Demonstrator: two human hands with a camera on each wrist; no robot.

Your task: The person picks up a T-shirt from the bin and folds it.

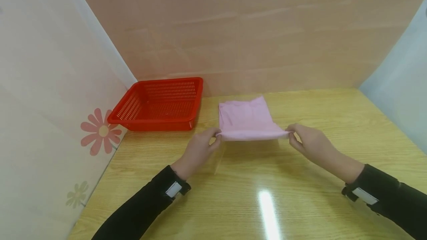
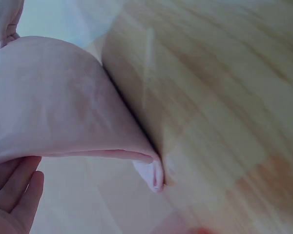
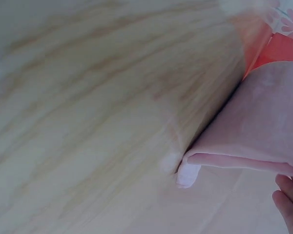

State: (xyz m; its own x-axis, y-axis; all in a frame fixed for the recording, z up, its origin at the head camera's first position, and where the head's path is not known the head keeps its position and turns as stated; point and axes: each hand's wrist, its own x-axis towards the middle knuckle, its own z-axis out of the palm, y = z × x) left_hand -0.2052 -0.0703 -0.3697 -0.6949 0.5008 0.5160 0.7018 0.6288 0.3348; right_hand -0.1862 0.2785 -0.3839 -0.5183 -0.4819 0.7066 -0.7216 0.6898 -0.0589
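A folded pink cloth (image 1: pixel 246 116) lies toward the back of the wooden table, its near edge lifted off the surface. My left hand (image 1: pixel 199 150) pinches the near left corner between thumb and fingers. At the near right corner, my right hand (image 1: pixel 315 147) pinches the cloth the same way, so the edge hangs stretched between both hands. In the left wrist view the raised cloth (image 2: pixel 63 102) bows upward, its far fold resting on the table. The right wrist view shows layered edges of the cloth (image 3: pixel 254 131) beside my right fingers (image 3: pixel 289 200).
A red plastic basket (image 1: pixel 163 123) with slotted walls stands at the back left, beside the cloth. The wooden table (image 1: pixel 233 203) meets a beige backdrop (image 1: pixel 250 40) behind and a flower-printed white sheet (image 1: pixel 50 103) at the left. A pale sheet (image 1: pixel 400 73) hangs at the right.
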